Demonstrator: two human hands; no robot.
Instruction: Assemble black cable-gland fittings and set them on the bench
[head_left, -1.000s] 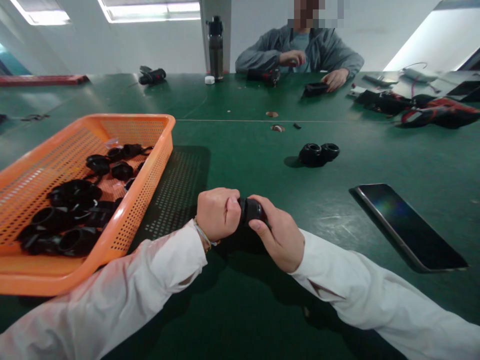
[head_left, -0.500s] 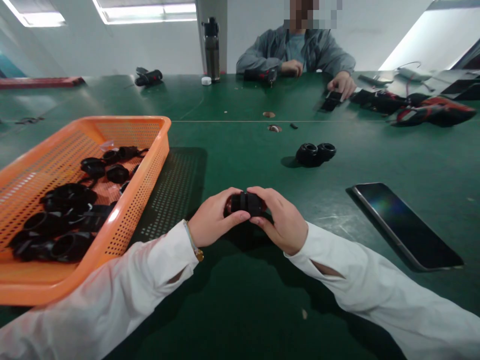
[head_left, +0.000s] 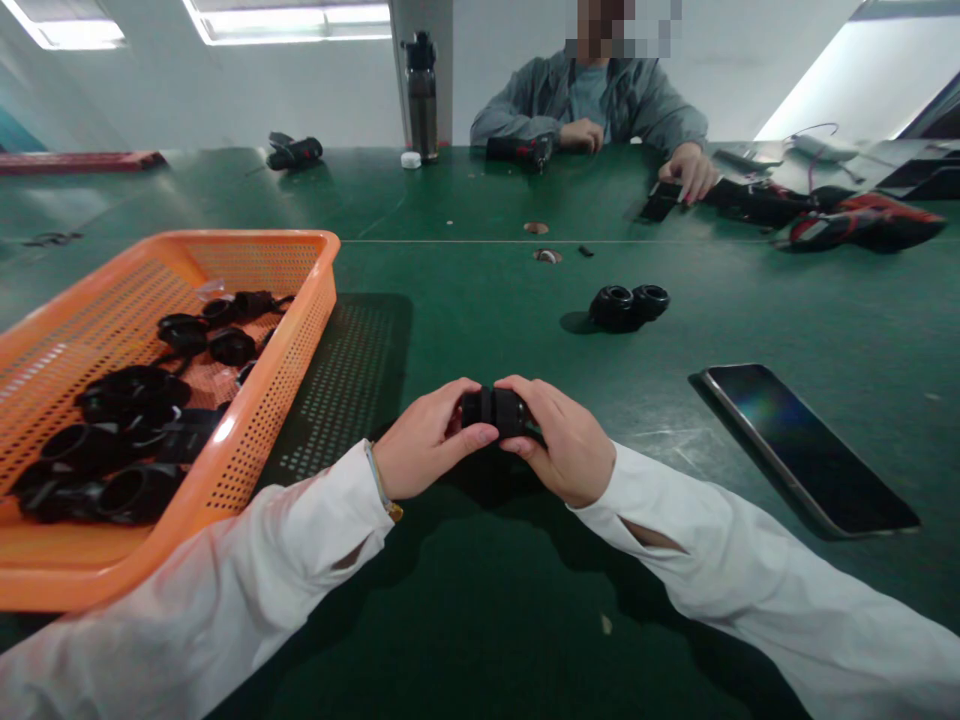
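Note:
Between my hands, low over the green table, is a black cylindrical fitting [head_left: 493, 411] lying sideways, with a groove around its middle. My left hand [head_left: 429, 438] grips its left end, thumb in front and fingers behind. Its right end is pinched by my right hand [head_left: 564, 440] in the same way. My fingers hide both ends. Farther back on the right stand two joined black round fittings [head_left: 628, 307], open at the top. At my left, an orange perforated basket [head_left: 324, 262] holds several black fittings and caps [head_left: 135, 395].
A phone [head_left: 810, 450] lies at the right. Across the table [head_left: 480, 600] a person in a grey jacket rests a hand [head_left: 690, 172] by a dark object. Beyond are a bottle [head_left: 421, 100], power tools [head_left: 517, 150], a white cap [head_left: 411, 160] and holes in the tabletop [head_left: 548, 257].
My right-hand fingers have shifted slightly, and more of the fitting's right part shows. Both hands stay on it in nearly the same place. Across the table, the person's hand moved slightly.

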